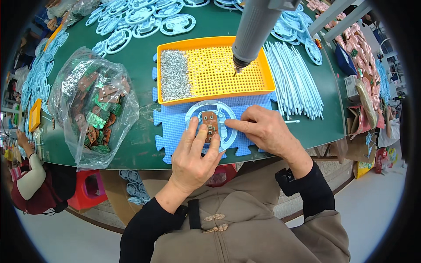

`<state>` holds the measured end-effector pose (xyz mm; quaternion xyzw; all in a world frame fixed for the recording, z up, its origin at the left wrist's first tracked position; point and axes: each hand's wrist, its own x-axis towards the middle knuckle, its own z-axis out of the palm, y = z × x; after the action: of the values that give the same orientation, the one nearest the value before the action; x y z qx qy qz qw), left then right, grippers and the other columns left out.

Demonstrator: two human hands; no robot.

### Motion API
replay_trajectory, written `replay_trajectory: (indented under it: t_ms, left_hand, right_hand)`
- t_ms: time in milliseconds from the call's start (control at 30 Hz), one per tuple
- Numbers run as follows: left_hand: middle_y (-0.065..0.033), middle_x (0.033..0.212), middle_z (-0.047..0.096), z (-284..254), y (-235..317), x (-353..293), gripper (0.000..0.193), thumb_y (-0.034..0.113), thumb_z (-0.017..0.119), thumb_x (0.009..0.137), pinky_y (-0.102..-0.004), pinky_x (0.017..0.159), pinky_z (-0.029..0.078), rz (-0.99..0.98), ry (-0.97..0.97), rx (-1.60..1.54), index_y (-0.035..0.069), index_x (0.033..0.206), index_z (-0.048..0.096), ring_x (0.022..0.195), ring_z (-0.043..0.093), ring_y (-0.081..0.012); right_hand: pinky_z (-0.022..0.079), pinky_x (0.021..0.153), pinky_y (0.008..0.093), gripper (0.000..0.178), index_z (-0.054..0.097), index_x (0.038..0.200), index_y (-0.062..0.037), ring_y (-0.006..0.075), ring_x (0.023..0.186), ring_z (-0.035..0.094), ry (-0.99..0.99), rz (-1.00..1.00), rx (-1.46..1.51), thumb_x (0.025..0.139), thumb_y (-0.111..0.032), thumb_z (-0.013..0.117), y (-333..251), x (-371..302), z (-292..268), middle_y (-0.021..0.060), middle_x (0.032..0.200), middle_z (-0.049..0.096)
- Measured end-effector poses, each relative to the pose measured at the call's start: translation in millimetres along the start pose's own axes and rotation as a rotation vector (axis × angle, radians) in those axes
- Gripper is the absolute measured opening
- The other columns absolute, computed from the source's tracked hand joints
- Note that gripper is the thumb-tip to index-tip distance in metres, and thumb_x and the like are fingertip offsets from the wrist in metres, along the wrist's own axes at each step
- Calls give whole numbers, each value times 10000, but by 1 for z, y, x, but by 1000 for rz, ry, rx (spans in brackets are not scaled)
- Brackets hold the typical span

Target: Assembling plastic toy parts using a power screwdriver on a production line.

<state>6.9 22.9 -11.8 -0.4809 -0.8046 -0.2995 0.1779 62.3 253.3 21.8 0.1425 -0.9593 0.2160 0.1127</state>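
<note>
A light blue plastic wheel-shaped part [226,141] lies on a blue foam mat [175,131]. Inside its ring sits a brown circuit board [209,115] with small square components. Stretched and slightly spread, the fingers of my left hand [193,160] rest on the board and beside it; the thumb is hidden. My right hand [272,133] is at the ring's right side, one digit reaching over the rim towards the board's edge. Its other fingers are curled, and their undersides cannot be seen. Above the mat hangs a grey power screwdriver [252,33], its bit pointing down.
Behind the mat stands a yellow tray [215,101] with many screws [175,74]. A clear bag of circuit boards [98,114] lies left, thin light blue sticks [294,83] right. More blue parts [177,24] cover the far green table [144,57]. Another person's arm [33,175] shows at far left.
</note>
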Motion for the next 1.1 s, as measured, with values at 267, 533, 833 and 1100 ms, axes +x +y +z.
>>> replay_trajectory:
  t_ms: [267,533,833,1100]
  left_hand:
    - [-233,1176,614,0,1,0,445,169,842,692,-477,881,566,-13,-5,-11,49,1096,700,1200,579,-480]
    - [-232,1179,606,1,0,-1,465,167,845,690,-483,889,565,-4,-14,-3,46,1112,691,1208,572,-481]
    - [-218,1190,599,1,0,0,479,182,842,718,-484,908,562,-9,-23,-2,60,1151,677,1219,566,-472]
    - [-210,1185,602,2,-1,-1,466,182,814,739,-479,894,571,-12,-21,6,65,1168,674,1223,568,-461]
  right_hand:
    - [519,622,379,399,699,1164,-198,263,728,630,-90,4,168,796,-50,668,8,5,-7,46,818,588]
    - [513,603,382,398,695,1166,-187,270,697,630,-181,-30,149,794,-47,676,9,12,-14,53,814,587]
    - [504,568,381,424,676,1193,-183,263,663,614,-123,-70,183,792,-45,676,14,5,-1,52,799,567]
    - [501,552,361,449,666,1186,-183,240,656,608,-69,-121,164,757,-59,704,16,6,4,35,788,556]
